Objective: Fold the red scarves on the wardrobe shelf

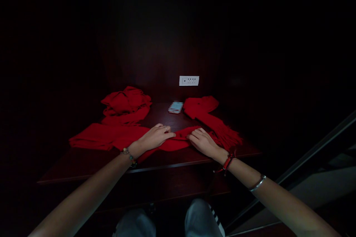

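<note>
A long red scarf (105,137) lies across the front of a dark wooden table (83,164). My left hand (154,137) rests on its middle, fingers curled and pressed onto the cloth, a ring on one finger. My right hand (203,141) presses the same scarf just to the right, fingers bent down onto it. A fringed end (226,133) of red cloth trails off at the right. The two hands are a short gap apart.
A bunched red scarf (126,105) sits at the back left, a folded red scarf (200,105) at the back right. Between them lies a small pale object (175,107). A white wall socket (188,80) is behind. A dark railing (306,163) runs at right.
</note>
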{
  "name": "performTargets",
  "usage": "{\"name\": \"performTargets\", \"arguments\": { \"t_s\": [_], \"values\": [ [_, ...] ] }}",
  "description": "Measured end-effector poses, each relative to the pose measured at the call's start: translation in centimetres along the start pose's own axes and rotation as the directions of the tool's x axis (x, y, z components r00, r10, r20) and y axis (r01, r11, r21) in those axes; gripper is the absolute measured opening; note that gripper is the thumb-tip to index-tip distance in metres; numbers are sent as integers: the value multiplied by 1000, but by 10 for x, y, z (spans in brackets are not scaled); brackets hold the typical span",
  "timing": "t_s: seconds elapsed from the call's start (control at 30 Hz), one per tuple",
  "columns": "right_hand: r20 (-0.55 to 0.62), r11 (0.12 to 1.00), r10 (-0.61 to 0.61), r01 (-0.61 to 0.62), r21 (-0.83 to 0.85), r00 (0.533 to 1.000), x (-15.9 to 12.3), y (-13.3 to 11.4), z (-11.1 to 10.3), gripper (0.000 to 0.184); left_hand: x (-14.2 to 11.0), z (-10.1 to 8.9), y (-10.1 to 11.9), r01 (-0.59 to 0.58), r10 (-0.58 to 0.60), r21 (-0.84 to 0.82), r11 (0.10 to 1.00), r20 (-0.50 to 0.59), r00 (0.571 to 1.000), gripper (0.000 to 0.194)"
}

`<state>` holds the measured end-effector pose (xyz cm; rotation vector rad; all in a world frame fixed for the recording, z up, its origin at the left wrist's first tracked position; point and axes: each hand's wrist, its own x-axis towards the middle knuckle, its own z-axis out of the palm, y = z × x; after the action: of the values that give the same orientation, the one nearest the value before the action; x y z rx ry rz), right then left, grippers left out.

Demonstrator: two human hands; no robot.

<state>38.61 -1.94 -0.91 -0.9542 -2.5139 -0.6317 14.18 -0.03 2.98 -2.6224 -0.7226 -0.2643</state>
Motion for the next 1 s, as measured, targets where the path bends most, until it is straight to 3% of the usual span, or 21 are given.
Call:
{"name": "performTargets", "arguments": {
  "t_s": [0.23, 0.43, 0.67, 0.9, 1.0],
  "values": [
    [142, 998, -52, 46, 47, 988, 15, -1, -11, 38, -3, -1, 2, -17, 17, 17, 1000, 6, 1000, 30],
    [266, 999, -46, 37, 37, 963, 33, 9, -26, 22, -2, -8, 4, -39, 38, 33, 999, 29, 999, 28],
    [235, 1000, -14, 15, -3, 972, 27, 23, -36, 22, -4, -8, 3, -25, 25, 28, 999, 10, 1000, 25],
    [245, 980, 182, -195, 31, 952, 36, 38, -25, 28, 0, 0, -5, 58, -71, -236, 970, -47, 996, 22],
    [324, 962, 99, -174, 210, 941, 49, 49, -15, 53, 6, 2, -11, 92, -115, -359, 929, -45, 992, 22]
  ]
}}
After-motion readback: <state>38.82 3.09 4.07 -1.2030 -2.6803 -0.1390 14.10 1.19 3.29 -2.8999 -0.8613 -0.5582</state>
